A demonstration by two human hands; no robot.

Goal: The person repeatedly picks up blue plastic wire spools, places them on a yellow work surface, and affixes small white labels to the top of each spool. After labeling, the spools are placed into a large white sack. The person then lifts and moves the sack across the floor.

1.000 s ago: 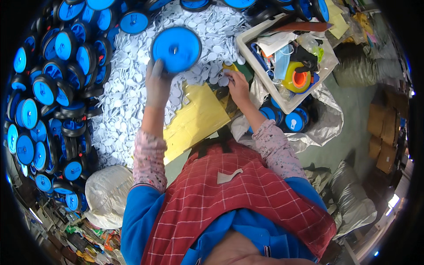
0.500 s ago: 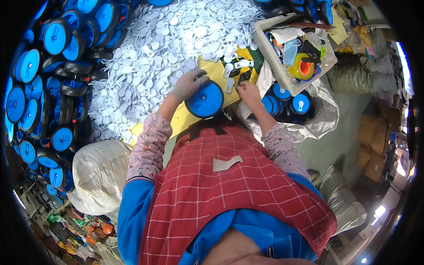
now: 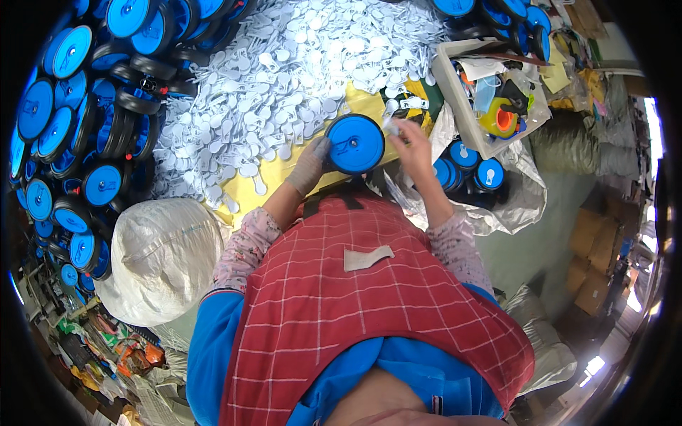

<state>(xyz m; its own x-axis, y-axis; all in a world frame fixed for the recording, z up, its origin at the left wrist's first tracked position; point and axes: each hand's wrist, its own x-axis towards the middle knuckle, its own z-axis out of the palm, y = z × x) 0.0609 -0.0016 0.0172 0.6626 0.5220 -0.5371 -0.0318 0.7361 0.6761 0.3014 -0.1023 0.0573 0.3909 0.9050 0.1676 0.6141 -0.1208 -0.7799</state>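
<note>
A blue wheel with a black tyre (image 3: 355, 144) is held by its left rim in my gloved left hand (image 3: 311, 165), its flat blue face turned up. Just right of the wheel, my bare right hand (image 3: 414, 148) pinches a small pale plastic piece (image 3: 391, 126), blurred and partly hidden by the fingers. It looks like the round-headed, flat-tailed light grey pieces heaped (image 3: 270, 92) on the yellow work surface (image 3: 278, 170) beyond.
Blue wheels (image 3: 103, 186) are stacked high at the left. A grey bin (image 3: 444, 92) of odds and ends stands at the right, above an open white sack (image 3: 522, 202) holding wheels with pale pieces on them. A full white sack (image 3: 167, 252) stands near left.
My left hand has shifted from the wheel's upper edge to its left side. My right hand has come up from the table beside the wheel, now with the pale piece in its fingers.
</note>
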